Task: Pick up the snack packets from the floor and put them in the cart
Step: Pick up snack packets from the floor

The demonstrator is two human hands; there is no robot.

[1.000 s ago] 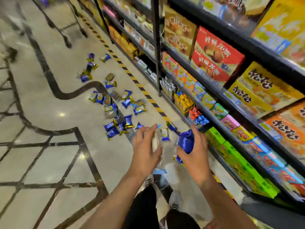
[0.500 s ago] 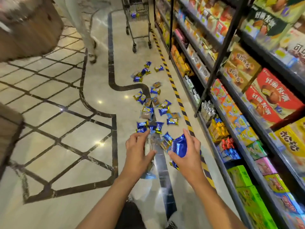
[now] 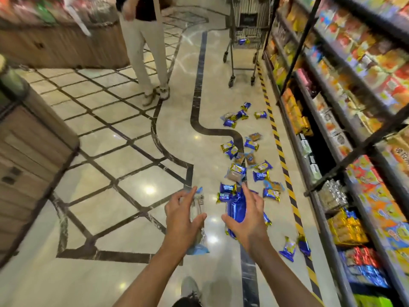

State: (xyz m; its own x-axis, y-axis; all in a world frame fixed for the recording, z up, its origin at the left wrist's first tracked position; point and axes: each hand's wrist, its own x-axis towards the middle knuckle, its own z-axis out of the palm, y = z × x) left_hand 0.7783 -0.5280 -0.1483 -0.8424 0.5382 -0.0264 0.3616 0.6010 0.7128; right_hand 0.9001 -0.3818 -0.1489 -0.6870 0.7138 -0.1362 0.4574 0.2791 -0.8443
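- The left hand (image 3: 183, 220) is raised over the polished floor (image 3: 132, 173), fingers (image 3: 190, 192) curled round a clear, crinkly snack packet (image 3: 197, 222) with pale blue ends; the thumb closes on its front.
- The right hand (image 3: 247, 216) grips a bundle of glossy blue foil packets (image 3: 236, 209), fingers spread round the right side and the thumb pressed from the left, so the foil bulges between them.
- More small pillow-shaped packets (image 3: 245, 165), blue and gold foil with a few brown see-through ones, lie scattered on the floor just beyond the hands, running away along the aisle in loose clusters.
- Two further blue packets (image 3: 295, 248) lie near, to the right, close to the yellow-and-black striped floor tape (image 3: 285, 171).
- The wire shopping cart (image 3: 245, 36) stands far up the aisle on small castors, well apart from the hands; a blue packet (image 3: 243, 41) shows in its lower part.
- The floor is shiny cream stone with dark inlaid lines, a lattice on the left and a curving band down the middle.
- On the right, dark metal shelving (image 3: 332, 129) carries bright cardboard boxes and foil bags.
- On the far left a person in light trousers (image 3: 143, 52) stands beside a wood-panelled display stand (image 3: 62, 47); another wooden unit (image 3: 28, 151) sits near left.
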